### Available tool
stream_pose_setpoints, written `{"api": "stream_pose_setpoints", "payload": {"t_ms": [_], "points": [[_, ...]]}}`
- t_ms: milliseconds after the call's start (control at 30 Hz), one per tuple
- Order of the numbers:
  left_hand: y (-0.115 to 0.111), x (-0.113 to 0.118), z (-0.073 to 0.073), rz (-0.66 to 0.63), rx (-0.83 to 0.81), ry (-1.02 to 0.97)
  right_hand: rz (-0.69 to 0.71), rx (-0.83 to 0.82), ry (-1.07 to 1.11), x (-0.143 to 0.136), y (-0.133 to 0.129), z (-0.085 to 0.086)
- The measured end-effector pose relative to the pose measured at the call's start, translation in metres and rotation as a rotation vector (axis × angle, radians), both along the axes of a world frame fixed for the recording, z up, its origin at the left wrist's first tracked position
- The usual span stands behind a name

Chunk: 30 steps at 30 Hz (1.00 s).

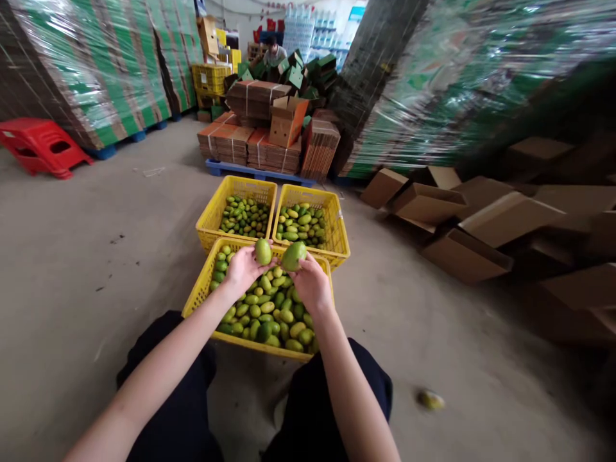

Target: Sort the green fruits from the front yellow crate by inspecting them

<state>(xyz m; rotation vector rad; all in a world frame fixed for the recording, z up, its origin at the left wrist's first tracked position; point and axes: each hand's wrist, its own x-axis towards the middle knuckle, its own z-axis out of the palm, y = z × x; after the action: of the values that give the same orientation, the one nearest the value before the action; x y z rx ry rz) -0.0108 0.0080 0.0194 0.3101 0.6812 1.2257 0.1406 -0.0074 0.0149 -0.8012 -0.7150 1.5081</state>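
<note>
My left hand (244,269) is closed around a green mango (263,251), held up above the near yellow crate (199,292). Close beside it, my right hand (312,281) grips a larger green mango (294,256). Many green and yellowish mangoes (267,308) fill the near crate below both hands. Behind it stand two more yellow crates, the left one (212,215) and the right one (341,228), each with smaller heaps of green mangoes inside.
A lone mango (430,400) lies on the floor at right. Open cardboard boxes (466,253) are heaped on the right. Flattened cartons (255,102) sit on a blue pallet (260,172) ahead. A red stool (45,144) stands left; a person (275,52) is far back.
</note>
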Motion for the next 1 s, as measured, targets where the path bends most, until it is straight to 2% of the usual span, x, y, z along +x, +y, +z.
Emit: {"api": "stream_pose_setpoints", "payload": {"t_ms": [233, 400, 700, 800, 933, 1000], "points": [[0.0, 0.002, 0.001, -0.103, 0.111, 0.076, -0.085, -0.159, 0.045, -0.012, -0.002, -0.005], [0.003, 0.004, -0.002, -0.098, -0.042, 0.133, -0.06, -0.384, 0.184, -0.015, 0.006, -0.011], [0.007, 0.004, -0.011, -0.076, -0.115, 0.122, 0.002, -0.509, 0.261, -0.019, 0.005, -0.015], [0.006, 0.002, -0.008, -0.052, -0.11, 0.103, 0.051, -0.494, 0.283, -0.019, 0.003, -0.012], [0.004, 0.001, -0.002, -0.083, -0.118, 0.107, 0.027, -0.352, 0.238, -0.019, 0.0, -0.008], [0.003, 0.002, -0.001, -0.088, -0.135, 0.124, 0.058, -0.302, 0.223, -0.019, 0.0, -0.007]]}}
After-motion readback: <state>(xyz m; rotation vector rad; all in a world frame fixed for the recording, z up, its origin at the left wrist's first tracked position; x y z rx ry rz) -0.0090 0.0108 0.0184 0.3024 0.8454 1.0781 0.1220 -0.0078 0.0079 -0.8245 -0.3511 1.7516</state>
